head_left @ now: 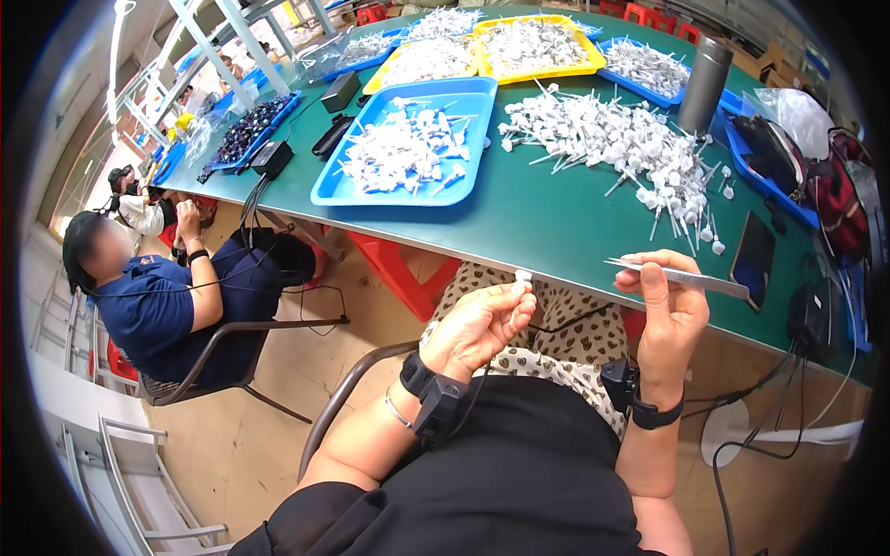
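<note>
My left hand [477, 326] is closed in a pinch on a small white plastic piece [523, 275], held just off the table's front edge. The fingers hide most of that piece. My right hand [669, 320] grips metal tweezers [712, 281] between thumb and fingers, tips pointing left toward my left hand. Beyond both hands a loose pile of white plastic pieces [621, 139], some with thin stems, lies on the green table [389, 222]. A blue tray [324, 190] with more of these white pieces stands left of the pile.
Yellow trays [593, 65] of white pieces stand behind. To the right are a dark grey flask [706, 85], a phone [753, 255] and a maroon bag [839, 199]. Cables hang off the right edge near a black box [813, 310]. A seated person [176, 296] works at left.
</note>
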Demonstrator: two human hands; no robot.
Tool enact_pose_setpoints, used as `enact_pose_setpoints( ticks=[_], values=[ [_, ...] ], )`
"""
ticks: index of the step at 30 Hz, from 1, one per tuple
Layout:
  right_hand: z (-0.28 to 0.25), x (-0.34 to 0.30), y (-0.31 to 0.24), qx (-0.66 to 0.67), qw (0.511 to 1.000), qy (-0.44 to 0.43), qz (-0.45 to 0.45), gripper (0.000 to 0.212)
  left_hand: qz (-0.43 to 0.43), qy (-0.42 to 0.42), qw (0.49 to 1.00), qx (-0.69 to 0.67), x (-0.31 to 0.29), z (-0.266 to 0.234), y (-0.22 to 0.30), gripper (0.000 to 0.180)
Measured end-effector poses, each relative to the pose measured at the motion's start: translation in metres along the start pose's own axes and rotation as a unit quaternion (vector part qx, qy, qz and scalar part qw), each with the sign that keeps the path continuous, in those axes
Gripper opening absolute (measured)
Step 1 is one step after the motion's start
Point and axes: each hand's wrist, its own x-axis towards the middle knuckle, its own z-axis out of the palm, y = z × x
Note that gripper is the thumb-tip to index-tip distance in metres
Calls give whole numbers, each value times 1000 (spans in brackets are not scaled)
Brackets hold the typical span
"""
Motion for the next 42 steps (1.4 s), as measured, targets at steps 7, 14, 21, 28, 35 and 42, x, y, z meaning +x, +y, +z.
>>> enact_pose_setpoints(
  ticks=[7, 14, 21, 28, 35, 42],
  values=[
    [8, -6, -2, -2, 1000, -17, 16, 15, 90, -19, 955, 282, -13, 0, 3, 17],
    [29, -21, 6, -13, 997, -67, 40, 15, 284, -6, 881, 380, -28, 5, -19, 12],
    [42, -35, 16, -54, 993, -105, 31, 12, 404, 18, 778, 480, -31, 0, -19, 16],
    [49, -41, 27, -86, 988, -124, -16, 11, 469, 28, 694, 546, -34, 1, -20, 19],
    [50, -41, 30, -120, 983, -130, -46, 9, 480, 35, 663, 573, -35, -2, -22, 20],
    [50, -39, 30, -165, 973, -140, -83, 8, 482, 28, 671, 563, -33, -3, -24, 19]
  ],
)
